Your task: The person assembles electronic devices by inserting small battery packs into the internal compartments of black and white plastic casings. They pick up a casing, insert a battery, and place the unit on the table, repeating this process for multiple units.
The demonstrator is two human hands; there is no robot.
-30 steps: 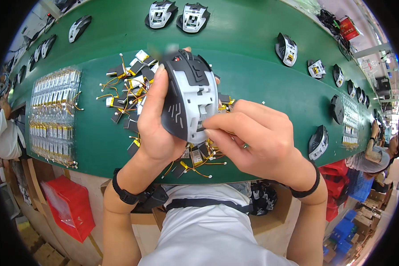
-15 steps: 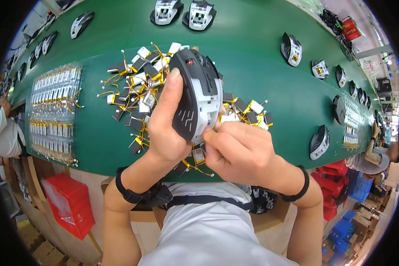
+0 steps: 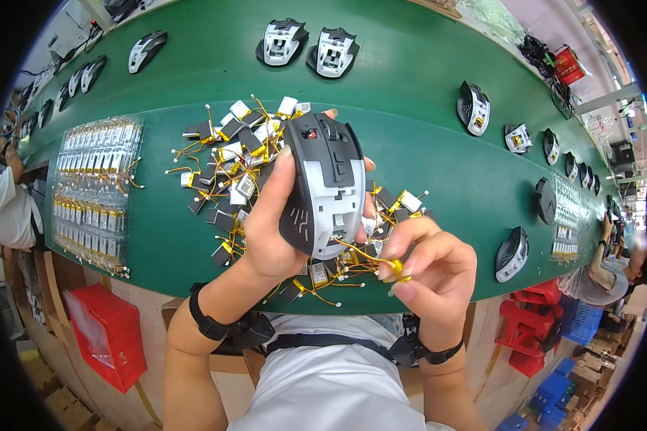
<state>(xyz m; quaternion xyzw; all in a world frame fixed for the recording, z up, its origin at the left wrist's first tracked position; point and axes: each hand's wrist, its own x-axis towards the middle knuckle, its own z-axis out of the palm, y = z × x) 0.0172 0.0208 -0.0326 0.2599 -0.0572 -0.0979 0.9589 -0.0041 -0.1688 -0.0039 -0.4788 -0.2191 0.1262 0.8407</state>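
Observation:
My left hand [image 3: 272, 223] is wrapped round a black and white computer mouse [image 3: 328, 172], its thumb along the left side and fingertips showing at the far side. The mouse is tilted up, with an uncovered white section at its lower end. My right hand [image 3: 438, 273] pinches a small battery [image 3: 397, 269] between thumb and fingers. Only its yellow-taped end shows; the fingers hide the rest. Thin wires [image 3: 359, 251] run from it to the lower end of the mouse. Behind and under the hands lies a loose pile of silver and grey batteries [image 3: 226, 154] with wires.
Clear plastic trays of batteries [image 3: 93, 194] lie on the green table [image 3: 172, 93] at left. Two more mice [image 3: 334, 54] sit at the far side, others along both ends. A red bin [image 3: 111, 337] stands below left. People work at both sides.
My right hand has moved from the mouse's lower end out to the right, and now a battery shows in its fingers with wires stretched to the mouse. My left hand keeps its hold.

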